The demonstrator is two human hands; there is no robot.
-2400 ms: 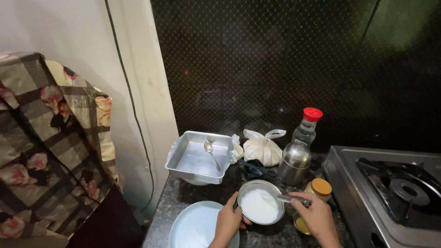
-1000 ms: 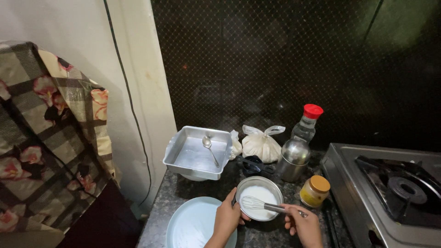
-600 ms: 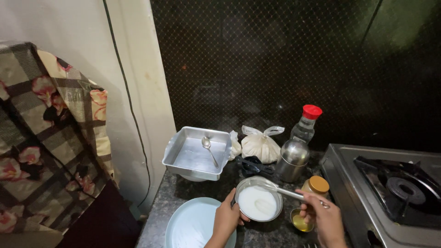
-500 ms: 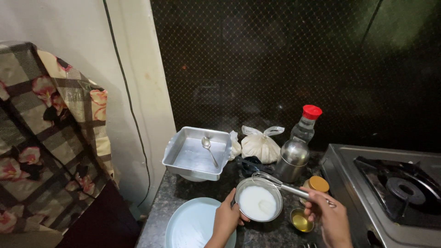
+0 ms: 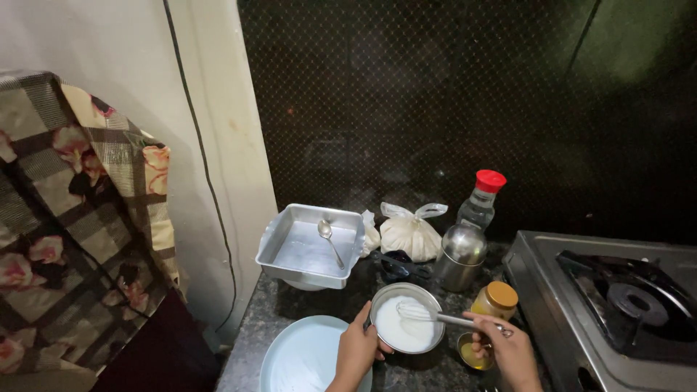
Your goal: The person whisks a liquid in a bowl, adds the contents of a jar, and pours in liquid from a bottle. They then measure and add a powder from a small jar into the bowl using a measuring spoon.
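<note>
My left hand (image 5: pixel 357 353) grips the near rim of a small steel bowl (image 5: pixel 380 301) that holds white batter (image 5: pixel 407 332). A metal whisk (image 5: pixel 428 314) is held by its handle in my right hand (image 5: pixel 506 350), with its wire head in the batter. Both hands are low in the view, at the front of the dark stone counter (image 5: pixel 284 307).
A square metal tin (image 5: pixel 311 247) with a spoon (image 5: pixel 329 240) sits behind the bowl. Nearby are a tied white bag (image 5: pixel 410 232), a steel shaker (image 5: pixel 460 255), a red-capped bottle (image 5: pixel 482 198), a gold-lidded jar (image 5: pixel 496 300), a pale plate (image 5: pixel 305 358) and a gas stove (image 5: pixel 618 297) at right.
My right hand has swung the whisk around inside the bowl, out to the right and back in. My left hand has stayed on the rim.
</note>
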